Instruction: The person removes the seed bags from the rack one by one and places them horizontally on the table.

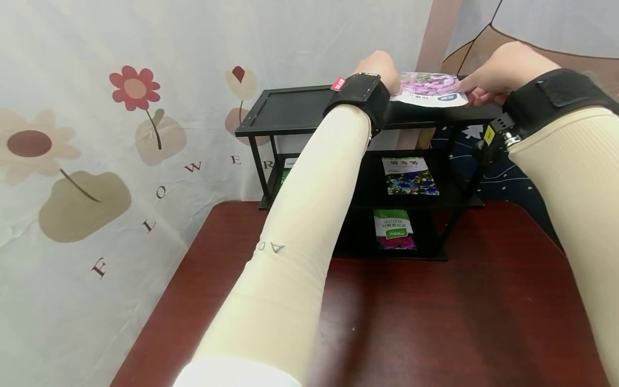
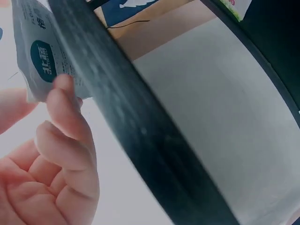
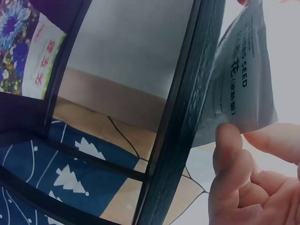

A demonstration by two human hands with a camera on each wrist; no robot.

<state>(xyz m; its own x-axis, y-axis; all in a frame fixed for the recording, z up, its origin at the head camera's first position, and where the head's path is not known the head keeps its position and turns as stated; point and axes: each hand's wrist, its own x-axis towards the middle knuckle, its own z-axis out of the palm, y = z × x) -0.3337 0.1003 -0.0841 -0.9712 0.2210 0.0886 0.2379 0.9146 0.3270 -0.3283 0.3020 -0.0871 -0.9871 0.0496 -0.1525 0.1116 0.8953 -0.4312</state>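
A flower seed packet (image 1: 427,88) with pink-purple blooms and a white lower band lies over the top board of a black three-tier rack (image 1: 295,110). My left hand (image 1: 379,67) pinches its left edge between thumb and forefinger. At the opposite edge, my right hand (image 1: 508,70) pinches a corner the same way, its other fingers curled below. Both wrist views show printed writing on the packet (image 3: 239,84), close beside the dark edge bar of the rack (image 2: 136,126). The back of the hand hides part of the left grip in the head view.
A blue-flower packet (image 1: 411,177) lies on the middle tier and a green-and-magenta one (image 1: 394,230) on the bottom tier. Another packet (image 1: 289,164) is mostly behind my left arm. The rack stands on a reddish-brown table (image 1: 411,312) against a flower-printed curtain (image 1: 193,43).
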